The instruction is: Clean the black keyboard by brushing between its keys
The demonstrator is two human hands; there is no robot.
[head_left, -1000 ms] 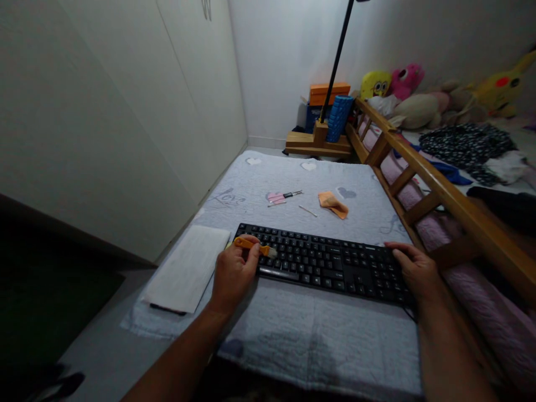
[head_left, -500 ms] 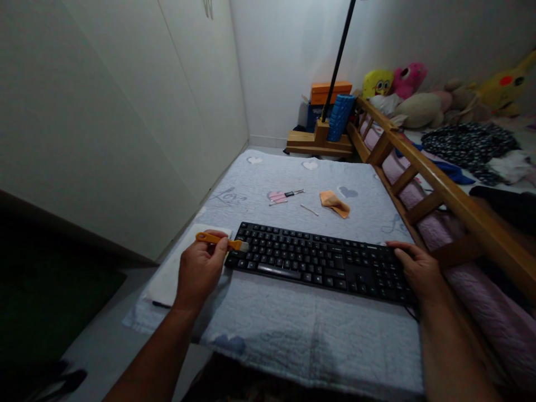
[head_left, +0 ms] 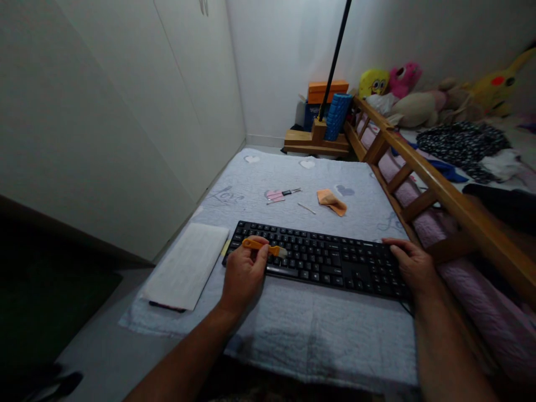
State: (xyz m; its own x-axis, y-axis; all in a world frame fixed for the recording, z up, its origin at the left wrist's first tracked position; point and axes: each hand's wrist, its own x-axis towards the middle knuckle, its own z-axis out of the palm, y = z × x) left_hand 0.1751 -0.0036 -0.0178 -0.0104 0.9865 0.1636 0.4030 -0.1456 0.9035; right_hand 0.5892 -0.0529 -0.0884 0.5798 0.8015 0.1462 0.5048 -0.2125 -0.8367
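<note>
A black computer keyboard (head_left: 326,259) lies across the cloth-covered table. Over its left half, my left hand (head_left: 247,268) pinches a small brush (head_left: 274,250) with an orange handle. Its pale bristles point right and rest at the keys; whether they press on them I cannot tell. At the keyboard's right end my right hand (head_left: 412,265) grips the edge, thumb on top and fingers round the far corner. Beyond the keyboard lie an orange cloth (head_left: 331,202), a cotton swab (head_left: 307,208) and a pair of tweezers (head_left: 292,192) with a dark band.
White folded paper or cloth (head_left: 188,265) lies left of the keyboard, over something dark. A wooden bed rail (head_left: 444,184) runs along the table's right side. White cabinet doors (head_left: 125,111) stand at the left. A blue foam roller (head_left: 338,117) stands behind the table.
My left hand has moved the brush right, from the keyboard's left end toward its middle, uncovering the white folded piece. My right hand stays at the right end.
</note>
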